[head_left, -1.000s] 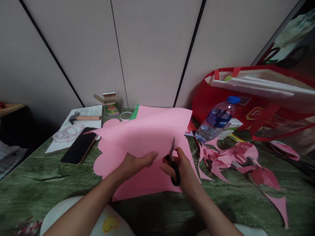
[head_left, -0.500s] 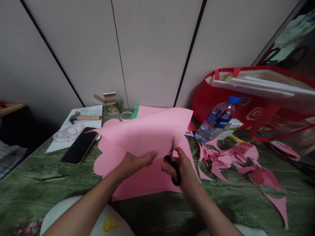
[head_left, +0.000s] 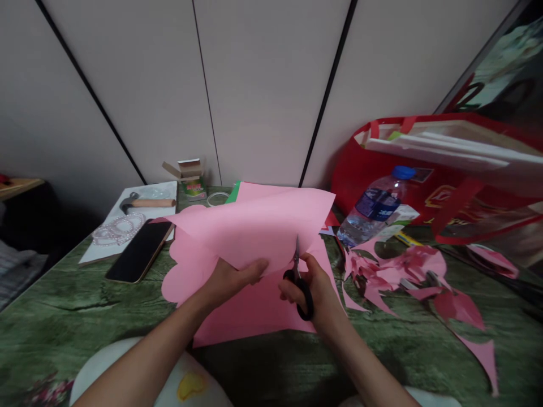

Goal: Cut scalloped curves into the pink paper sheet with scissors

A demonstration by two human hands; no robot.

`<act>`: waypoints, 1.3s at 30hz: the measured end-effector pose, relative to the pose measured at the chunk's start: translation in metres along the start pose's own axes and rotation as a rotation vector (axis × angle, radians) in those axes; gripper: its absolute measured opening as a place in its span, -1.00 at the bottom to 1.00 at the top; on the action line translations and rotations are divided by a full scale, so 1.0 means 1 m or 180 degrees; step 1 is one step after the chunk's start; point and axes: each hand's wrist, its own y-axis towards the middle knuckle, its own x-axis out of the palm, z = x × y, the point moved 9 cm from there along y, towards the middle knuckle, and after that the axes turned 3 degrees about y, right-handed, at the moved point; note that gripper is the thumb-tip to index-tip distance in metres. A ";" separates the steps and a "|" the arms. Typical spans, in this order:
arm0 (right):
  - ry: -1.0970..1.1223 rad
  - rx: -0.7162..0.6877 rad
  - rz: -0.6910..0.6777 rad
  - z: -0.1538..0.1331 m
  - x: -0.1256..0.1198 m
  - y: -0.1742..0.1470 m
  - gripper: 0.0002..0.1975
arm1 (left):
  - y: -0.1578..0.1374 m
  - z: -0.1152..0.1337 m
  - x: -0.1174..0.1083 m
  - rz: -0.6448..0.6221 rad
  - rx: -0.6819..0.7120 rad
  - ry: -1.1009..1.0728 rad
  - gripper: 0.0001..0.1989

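Observation:
A large sheet of pink paper (head_left: 254,223) is lifted and curled in front of me. My left hand (head_left: 240,278) pinches its lower edge, thumb on top and the other fingers hidden beneath. Black-handled scissors (head_left: 304,297) are in my right hand (head_left: 317,285), with fingers through the loops. Their blades point away from me against the right part of the sheet, and look nearly closed. Under the raised sheet lies more pink paper (head_left: 263,314), and pink paper with a scalloped edge (head_left: 178,284) shows at the left.
Pink paper scraps (head_left: 394,271) lie at the right, beside a tilted water bottle (head_left: 373,206) and a red bag (head_left: 428,192). At the left are a phone (head_left: 139,251), a hammer (head_left: 148,202) and beaded strands (head_left: 119,229). A small open box (head_left: 193,183) stands by the wall.
The raised sheet has sunk slightly, and its right corner has shifted a little to the right. Both hands stay almost in place, still holding the paper and the scissors.

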 end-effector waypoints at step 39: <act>0.0257 0.0011 -0.0090 -0.008 0.005 -0.003 -0.62 | 0.003 0.006 0.004 -0.0063 0.0277 -0.0180 -0.89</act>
